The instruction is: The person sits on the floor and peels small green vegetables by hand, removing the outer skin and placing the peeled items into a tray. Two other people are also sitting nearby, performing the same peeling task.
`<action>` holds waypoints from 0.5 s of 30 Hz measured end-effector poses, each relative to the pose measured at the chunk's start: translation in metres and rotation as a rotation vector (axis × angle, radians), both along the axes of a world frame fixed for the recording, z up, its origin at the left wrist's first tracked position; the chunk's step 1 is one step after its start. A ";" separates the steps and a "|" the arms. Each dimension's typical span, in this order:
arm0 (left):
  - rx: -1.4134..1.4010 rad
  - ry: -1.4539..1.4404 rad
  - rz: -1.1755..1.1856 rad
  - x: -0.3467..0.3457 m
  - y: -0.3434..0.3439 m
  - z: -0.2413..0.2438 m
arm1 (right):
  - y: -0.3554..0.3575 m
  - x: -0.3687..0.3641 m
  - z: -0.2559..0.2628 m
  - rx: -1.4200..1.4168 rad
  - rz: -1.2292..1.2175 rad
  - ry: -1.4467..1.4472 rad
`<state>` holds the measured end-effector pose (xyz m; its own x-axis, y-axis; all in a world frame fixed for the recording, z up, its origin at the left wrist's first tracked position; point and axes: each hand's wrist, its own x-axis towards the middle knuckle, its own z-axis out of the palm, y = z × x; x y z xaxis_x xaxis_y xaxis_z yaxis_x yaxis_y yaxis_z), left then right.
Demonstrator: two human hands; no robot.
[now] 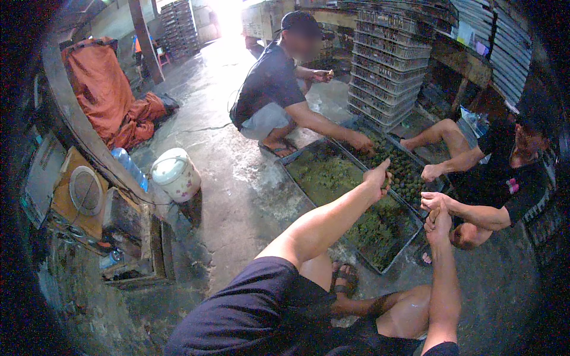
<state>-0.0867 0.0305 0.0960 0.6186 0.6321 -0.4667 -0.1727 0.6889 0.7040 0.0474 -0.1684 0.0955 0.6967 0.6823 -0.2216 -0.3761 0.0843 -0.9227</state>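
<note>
My left hand (378,179) is held over the long rim between two shallow metal trays, fingers curled around something small that I cannot make out. My right hand (438,222) is raised beyond the near end of the trays, its fingers bent around a small brownish lump. The nearer tray (398,254) holds loose, green-brown crumbly matter. Small round dark-green balls (403,171) fill much of the farther tray. A person's hand (363,143) reaches into that tray from the far end. Close to my right hand, apparently just behind it, are the hands (434,201) of another seated person.
One person (271,84) squats at the far side, another (490,178) sits at the right. A stack of plastic crates (387,71) stands behind the trays. To the left are a lidded white bucket (177,175), an orange tarpaulin (102,89) and a wooden frame (156,249) on concrete floor.
</note>
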 end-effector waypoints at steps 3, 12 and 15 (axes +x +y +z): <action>0.066 0.062 0.102 -0.002 -0.016 0.027 | -0.003 -0.011 0.014 -0.050 -0.008 -0.039; 0.059 -0.099 -0.072 -0.004 0.002 -0.004 | -0.004 -0.005 0.012 0.013 0.018 0.089; -0.136 -0.184 -0.054 -0.010 0.001 0.010 | -0.003 -0.002 0.011 0.011 -0.043 0.158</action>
